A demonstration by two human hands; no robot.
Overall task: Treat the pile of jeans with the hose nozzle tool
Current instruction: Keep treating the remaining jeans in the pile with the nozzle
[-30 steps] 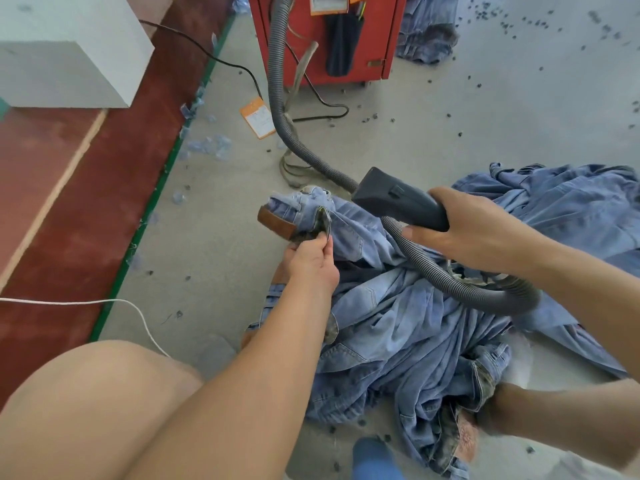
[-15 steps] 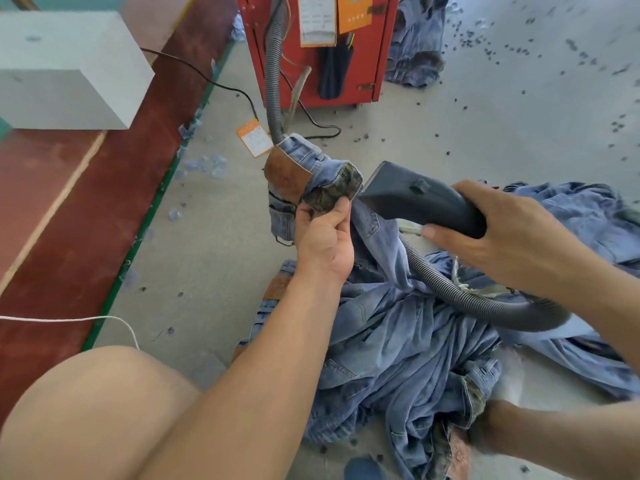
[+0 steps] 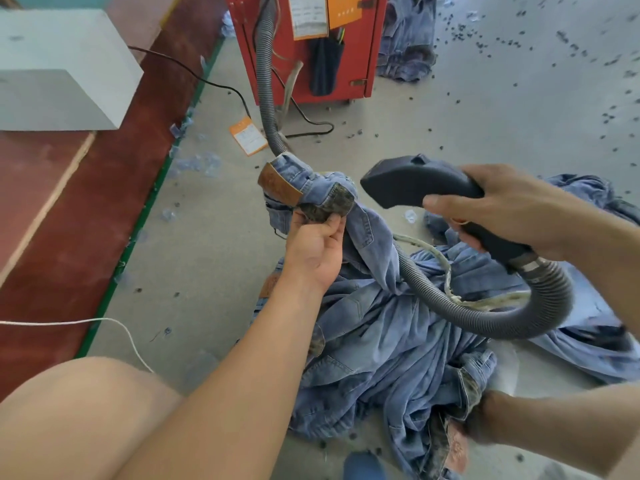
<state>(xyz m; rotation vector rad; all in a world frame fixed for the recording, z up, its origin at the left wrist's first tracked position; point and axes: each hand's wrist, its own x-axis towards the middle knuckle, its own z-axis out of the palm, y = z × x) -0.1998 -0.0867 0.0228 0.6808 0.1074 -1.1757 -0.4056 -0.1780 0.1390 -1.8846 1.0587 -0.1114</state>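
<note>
Inspector: Hands?

Assessor: Left hand (image 3: 317, 249) pinches the jeans waistband (image 3: 325, 199), lifted above the jeans pile (image 3: 398, 341). Right hand (image 3: 502, 209) grips the hose nozzle (image 3: 412, 183).

Inspector: Relation?

Assessor: Nozzle mouth points leftward at the waistband, just beside it (not touching).

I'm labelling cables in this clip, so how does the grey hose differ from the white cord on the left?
The grey hose is thick and ribbed; the white cord is thin and smooth. The hose runs from the red cabinet across the jeans to the nozzle tool that the right hand grips; the cord lies loose on the floor, touched by neither hand. Both curve rather than lie straight.
</note>
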